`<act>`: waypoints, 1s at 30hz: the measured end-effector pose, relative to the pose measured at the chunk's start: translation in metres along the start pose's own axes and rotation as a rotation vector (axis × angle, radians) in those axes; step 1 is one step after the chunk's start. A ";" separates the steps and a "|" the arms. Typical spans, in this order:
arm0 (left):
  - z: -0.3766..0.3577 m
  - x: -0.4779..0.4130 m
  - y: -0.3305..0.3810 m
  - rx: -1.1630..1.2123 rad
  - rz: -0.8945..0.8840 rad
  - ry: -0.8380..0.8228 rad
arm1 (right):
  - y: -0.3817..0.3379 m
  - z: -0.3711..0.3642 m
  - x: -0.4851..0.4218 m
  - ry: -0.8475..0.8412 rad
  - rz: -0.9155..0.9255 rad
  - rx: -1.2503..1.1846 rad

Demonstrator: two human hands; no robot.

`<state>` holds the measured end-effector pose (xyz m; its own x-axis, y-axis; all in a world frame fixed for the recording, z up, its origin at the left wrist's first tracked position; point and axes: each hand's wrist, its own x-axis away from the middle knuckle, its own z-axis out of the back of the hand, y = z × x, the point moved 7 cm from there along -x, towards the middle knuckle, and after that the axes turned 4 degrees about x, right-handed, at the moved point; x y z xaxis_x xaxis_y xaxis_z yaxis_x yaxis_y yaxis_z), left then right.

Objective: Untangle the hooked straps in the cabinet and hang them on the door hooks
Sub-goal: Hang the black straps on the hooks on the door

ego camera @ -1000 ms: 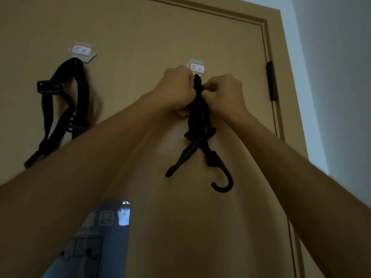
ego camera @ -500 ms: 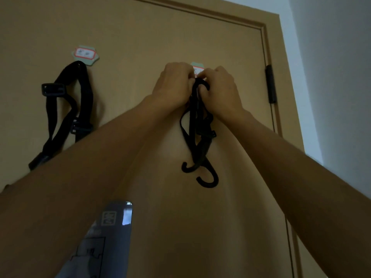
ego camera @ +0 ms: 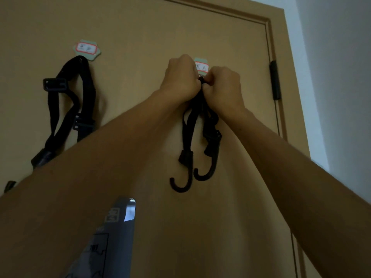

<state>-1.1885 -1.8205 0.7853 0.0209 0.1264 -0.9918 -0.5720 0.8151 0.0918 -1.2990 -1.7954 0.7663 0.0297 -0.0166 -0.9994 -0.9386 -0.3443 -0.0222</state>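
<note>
The tan door [ego camera: 140, 27] fills most of what I see, smooth and matte, with a raised moulding along its top and right edges and a pale wall [ego camera: 331, 57] beyond the right edge. Both my forearms reach up to the door's upper middle. My left hand [ego camera: 180, 77] is curled into a fist round the top of the black hooked strap [ego camera: 188, 125]. My right hand [ego camera: 222, 85], fingers curled as well, grips the same bunch, and the two hands touch. Below my fists the strap hangs against the door in loose dark loops ending in two J-shaped end hooks [ego camera: 206, 169] side by side, the left one lower. Toward the door's left edge hangs a second strap [ego camera: 84, 87], flat black webbing with rectangular buckles, partly behind my left forearm. Lower down is a glossy grey printed sheet [ego camera: 118, 237]. A black hinge [ego camera: 274, 81] sits on the right edge. One pale green label [ego camera: 86, 49] with a red-bordered white panel is above the second strap, and another label [ego camera: 201, 64] peeks over my knuckles. Between my hands glints the small metal door hook [ego camera: 200, 77], mostly hidden.
</note>
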 end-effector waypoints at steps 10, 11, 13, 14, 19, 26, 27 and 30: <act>0.006 0.038 -0.008 0.122 0.130 -0.057 | 0.002 0.011 0.032 -0.089 -0.082 -0.046; 0.009 0.042 -0.006 0.105 0.117 -0.055 | 0.002 0.013 0.036 -0.093 -0.076 -0.050; 0.014 0.050 -0.003 0.079 0.104 -0.045 | 0.001 0.017 0.043 -0.104 -0.062 -0.056; 0.015 0.054 -0.003 0.072 0.105 -0.042 | 0.000 0.018 0.045 -0.109 -0.059 -0.055; 0.019 0.065 -0.006 0.046 0.103 -0.078 | -0.004 0.025 0.054 -0.120 -0.035 -0.018; 0.021 0.074 0.006 0.005 0.031 -0.142 | -0.010 0.036 0.064 -0.131 -0.072 -0.036; 0.020 0.075 0.008 -0.007 0.015 -0.162 | -0.010 0.038 0.066 -0.127 -0.081 -0.045; 0.018 0.077 0.011 -0.011 0.001 -0.234 | -0.002 0.042 0.074 -0.152 -0.159 -0.072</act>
<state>-1.1782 -1.7917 0.7112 0.2098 0.2557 -0.9437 -0.5809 0.8090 0.0900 -1.3089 -1.7567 0.6908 0.1176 0.1831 -0.9760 -0.8994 -0.3971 -0.1829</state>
